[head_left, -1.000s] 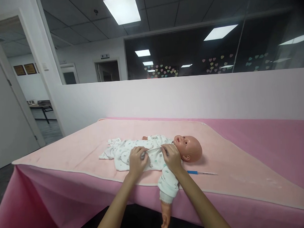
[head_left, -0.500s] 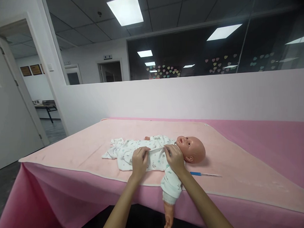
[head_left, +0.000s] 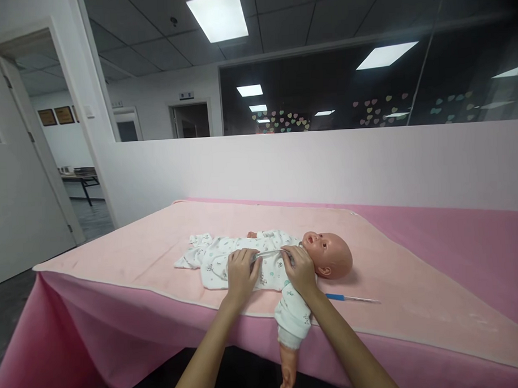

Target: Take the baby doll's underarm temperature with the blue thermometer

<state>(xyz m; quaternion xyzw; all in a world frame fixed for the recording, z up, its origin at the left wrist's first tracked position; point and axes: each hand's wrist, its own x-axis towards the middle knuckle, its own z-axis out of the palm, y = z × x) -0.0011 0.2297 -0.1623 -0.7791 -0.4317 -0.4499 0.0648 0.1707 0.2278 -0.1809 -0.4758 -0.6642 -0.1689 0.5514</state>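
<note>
One plastic baby doll (head_left: 329, 255) in one white printed romper (head_left: 210, 262) lies face-up on one pale pink blanket (head_left: 159, 243) covering the table (head_left: 456, 249). Two hands, the left hand (head_left: 240, 272) and the right hand (head_left: 300, 267), each pinch the romper's chest. One blue-handled thin stick (head_left: 351, 298) lies beside the doll's head.

Baby doll (head_left: 329, 254) in white printed onesie (head_left: 227, 262); supine on pink mat; arm overhanging edge

Bright, even light falls from a ceiling panel (head_left: 219, 14) at upper centre, mirrored in the dark glass (head_left: 365, 83). A soft shadow lies right of the doll's head (head_left: 331, 255). Edges bow outward; the upper right corner darkens
</note>
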